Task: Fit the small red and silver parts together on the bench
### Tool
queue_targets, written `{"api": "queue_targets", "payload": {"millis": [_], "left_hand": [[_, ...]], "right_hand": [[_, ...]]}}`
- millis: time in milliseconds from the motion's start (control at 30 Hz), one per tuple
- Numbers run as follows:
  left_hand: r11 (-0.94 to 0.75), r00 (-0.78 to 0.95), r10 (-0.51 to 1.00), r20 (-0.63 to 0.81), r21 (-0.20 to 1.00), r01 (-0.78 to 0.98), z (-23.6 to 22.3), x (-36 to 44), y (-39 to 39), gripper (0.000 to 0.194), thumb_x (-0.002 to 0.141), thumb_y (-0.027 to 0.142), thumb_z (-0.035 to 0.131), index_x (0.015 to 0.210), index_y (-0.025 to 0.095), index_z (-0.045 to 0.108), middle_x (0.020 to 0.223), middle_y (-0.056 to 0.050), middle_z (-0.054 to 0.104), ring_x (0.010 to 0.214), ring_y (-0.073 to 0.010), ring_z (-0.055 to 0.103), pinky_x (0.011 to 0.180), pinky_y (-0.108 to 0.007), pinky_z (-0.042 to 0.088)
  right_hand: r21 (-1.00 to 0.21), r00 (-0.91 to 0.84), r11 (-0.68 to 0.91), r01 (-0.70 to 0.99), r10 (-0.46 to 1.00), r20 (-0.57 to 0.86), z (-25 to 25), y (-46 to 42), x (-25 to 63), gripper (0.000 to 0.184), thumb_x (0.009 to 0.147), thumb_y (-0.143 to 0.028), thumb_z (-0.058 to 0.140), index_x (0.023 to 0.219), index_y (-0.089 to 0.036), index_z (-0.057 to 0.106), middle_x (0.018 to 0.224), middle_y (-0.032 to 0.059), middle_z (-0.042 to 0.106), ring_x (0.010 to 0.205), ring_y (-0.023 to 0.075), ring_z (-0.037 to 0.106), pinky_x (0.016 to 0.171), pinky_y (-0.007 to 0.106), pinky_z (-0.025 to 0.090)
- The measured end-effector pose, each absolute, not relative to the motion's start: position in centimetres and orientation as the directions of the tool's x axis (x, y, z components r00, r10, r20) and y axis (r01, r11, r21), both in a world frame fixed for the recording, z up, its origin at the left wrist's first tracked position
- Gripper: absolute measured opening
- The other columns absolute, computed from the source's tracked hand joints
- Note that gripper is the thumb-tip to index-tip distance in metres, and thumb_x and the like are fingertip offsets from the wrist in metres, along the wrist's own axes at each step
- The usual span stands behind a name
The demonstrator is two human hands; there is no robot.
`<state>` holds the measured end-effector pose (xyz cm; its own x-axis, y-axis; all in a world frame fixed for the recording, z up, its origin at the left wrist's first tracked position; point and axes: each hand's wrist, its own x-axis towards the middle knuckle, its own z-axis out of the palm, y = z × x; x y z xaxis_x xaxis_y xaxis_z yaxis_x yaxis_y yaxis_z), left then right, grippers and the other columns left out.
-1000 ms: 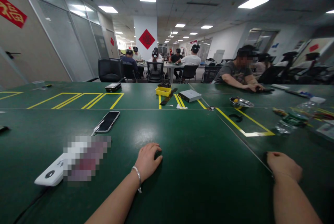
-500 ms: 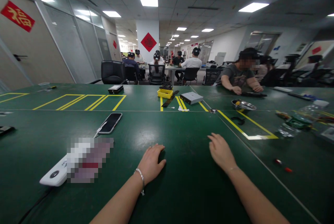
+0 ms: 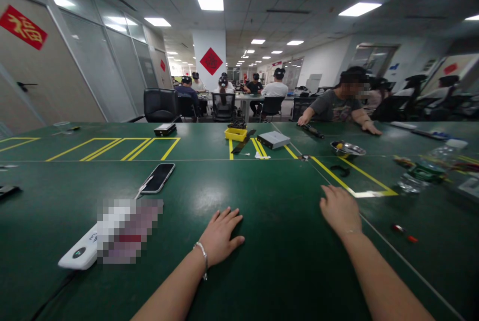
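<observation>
Resting palm-down on the smooth, dark green tabletop [image 3: 277, 266], your left hand [image 3: 221, 239] has fingers spread, holding nothing. Your right hand [image 3: 342, 211] is palm-down, fingers loosely extended, nothing visible in grasp; underside hidden. Small object with red and silvery parts [image 3: 398, 229] lies right of it, apart. Pale-edged, dark-screened phone [image 3: 159, 178] lies ahead-left of your left hand. For steadiness, relax both wrists and avoid the phone's thin white cable [image 3: 138, 193].
</observation>
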<state>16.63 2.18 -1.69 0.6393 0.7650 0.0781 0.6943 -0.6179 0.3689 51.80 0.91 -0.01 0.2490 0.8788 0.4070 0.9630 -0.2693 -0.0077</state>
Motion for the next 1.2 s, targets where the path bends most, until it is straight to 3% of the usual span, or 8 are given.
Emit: {"api": "queue_targets", "payload": {"millis": [100, 200, 367, 567, 733, 933, 1067, 1200], "left_hand": [[-0.615, 0.637, 0.767, 0.082, 0.379, 0.691, -1.5, 16.6, 2.1, 0.050, 0.076, 0.046, 0.039, 0.122, 0.029, 0.030, 0.133, 0.000, 0.026, 0.123, -0.0217, 0.016, 0.099, -0.045, 0.012], [-0.610, 0.631, 0.771, 0.089, 0.389, 0.691, -1.4, 16.7, 2.1, 0.050, 0.075, 0.045, 0.041, 0.121, 0.029, 0.032, 0.132, -0.001, 0.029, 0.122, -0.0222, 0.018, 0.099, -0.046, 0.012], [-0.611, 0.631, 0.770, 0.094, 0.393, 0.687, -1.4, 16.7, 2.1, 0.050, 0.075, 0.044, 0.043, 0.121, 0.029, 0.032, 0.132, -0.001, 0.029, 0.122, -0.0219, 0.018, 0.099, -0.045, 0.013], [-0.615, 0.630, 0.770, 0.096, 0.375, 0.694, -1.6, 16.7, 2.2, 0.049, 0.075, 0.043, 0.043, 0.120, 0.028, 0.033, 0.131, -0.002, 0.030, 0.122, -0.0219, 0.019, 0.099, -0.045, 0.014], [-0.620, 0.632, 0.768, 0.105, 0.371, 0.691, -1.6, 16.8, 2.1, 0.049, 0.075, 0.043, 0.043, 0.120, 0.028, 0.033, 0.131, -0.001, 0.030, 0.122, -0.0215, 0.020, 0.099, -0.044, 0.013], [-0.608, 0.615, 0.778, 0.128, 0.398, 0.686, -1.8, 16.7, 2.3, 0.043, 0.075, 0.040, 0.044, 0.116, 0.028, 0.038, 0.129, -0.001, 0.034, 0.121, -0.0213, 0.023, 0.098, -0.044, 0.015], [-0.562, 0.547, 0.817, 0.181, 0.459, 0.688, -1.8, 17.0, 2.3, 0.033, 0.073, 0.033, 0.049, 0.105, 0.024, 0.047, 0.115, -0.002, 0.049, 0.110, -0.0203, 0.038, 0.094, -0.039, 0.025], [-0.530, 0.517, 0.834, 0.194, 0.544, 0.651, -1.4, 17.7, 1.6, 0.039, 0.071, 0.029, 0.054, 0.108, 0.024, 0.044, 0.094, -0.001, 0.057, 0.090, -0.0172, 0.050, 0.082, -0.031, 0.037]], "right_hand": [[-0.114, 0.617, -0.627, 0.770, 0.689, 0.380, -1.0, -1.1, 58.9, 0.050, 0.073, -0.038, 0.034, 0.115, -0.014, 0.044, 0.117, 0.0209, 0.039, 0.109, 0.0371, 0.032, 0.074, 0.050, 0.032], [-0.210, 0.802, -0.774, 0.597, 0.566, 0.191, -2.1, -2.8, 62.6, 0.058, 0.070, -0.046, 0.034, 0.118, -0.014, 0.041, 0.115, 0.0246, 0.039, 0.104, 0.0401, 0.035, 0.065, 0.049, 0.034], [-0.185, 0.791, -0.769, 0.611, 0.601, 0.117, -3.0, -2.8, 63.8, 0.045, 0.067, -0.035, 0.038, 0.103, -0.015, 0.057, 0.105, 0.0226, 0.048, 0.093, 0.0368, 0.045, 0.061, 0.042, 0.035], [-0.181, 0.765, -0.745, 0.642, 0.639, 0.083, -3.1, -2.5, 64.3, 0.038, 0.062, -0.022, 0.042, 0.096, -0.017, 0.061, 0.099, 0.0217, 0.052, 0.088, 0.0318, 0.050, 0.053, 0.034, 0.035], [-0.153, 0.746, -0.732, 0.664, 0.661, 0.077, -2.6, -2.6, 63.8, 0.033, 0.064, -0.018, 0.040, 0.087, -0.014, 0.063, 0.087, 0.0236, 0.055, 0.084, 0.0333, 0.051, 0.054, 0.038, 0.034], [-0.230, 0.592, -0.550, 0.803, 0.783, 0.192, -1.3, -0.8, 59.5, 0.039, 0.070, -0.020, 0.037, 0.105, -0.015, 0.052, 0.104, 0.0144, 0.051, 0.094, 0.0237, 0.049, 0.071, 0.033, 0.039], [-0.558, 0.417, -0.259, 0.789, 0.892, 0.175, -0.4, 1.0, 50.7, 0.030, 0.069, -0.025, 0.044, 0.096, -0.016, 0.052, 0.093, 0.0072, 0.055, 0.081, 0.0165, 0.053, 0.073, 0.030, 0.042], [-0.841, 0.089, 0.013, 0.541, 0.993, 0.072, -0.6, 1.1, 40.3, 0.030, 0.064, -0.021, 0.050, 0.094, -0.018, 0.047, 0.096, 0.0047, 0.053, 0.075, 0.0113, 0.055, 0.072, 0.027, 0.044]]}}
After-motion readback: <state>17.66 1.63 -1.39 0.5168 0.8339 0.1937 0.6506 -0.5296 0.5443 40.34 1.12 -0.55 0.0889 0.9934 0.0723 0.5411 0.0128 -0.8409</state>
